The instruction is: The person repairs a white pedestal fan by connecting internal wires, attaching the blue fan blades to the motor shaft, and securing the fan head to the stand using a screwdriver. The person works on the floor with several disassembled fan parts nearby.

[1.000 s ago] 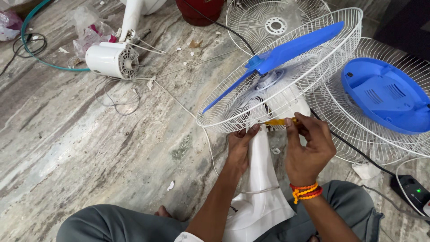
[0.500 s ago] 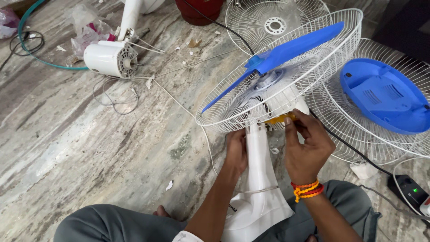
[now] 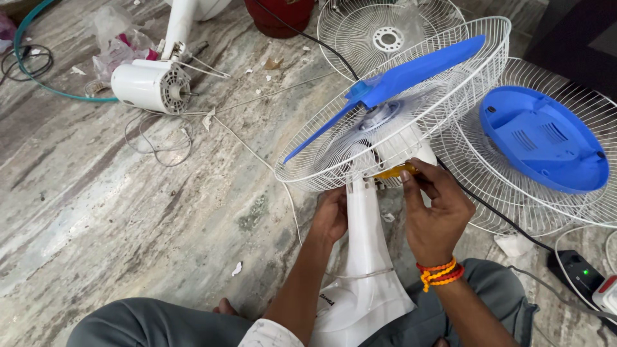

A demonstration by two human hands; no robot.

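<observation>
white fan stand (image 3: 365,225) in left hand's (image 3: 331,215) closed fingers, right hand (image 3: 432,215) pinching yellow tool (image 3: 393,171) under wire guard (image 3: 411,109)

Landmark: fan stand (image 3: 366,257), lying between the person's knees.
Behind stand: grille with blade (image 3: 392,106).
Right of stand: second grille (image 3: 514,199), base cover (image 3: 543,138) on it.
Far left: loose motor (image 3: 151,87).
Flanking stand: left hand (image 3: 331,215), right hand (image 3: 434,215).
</observation>
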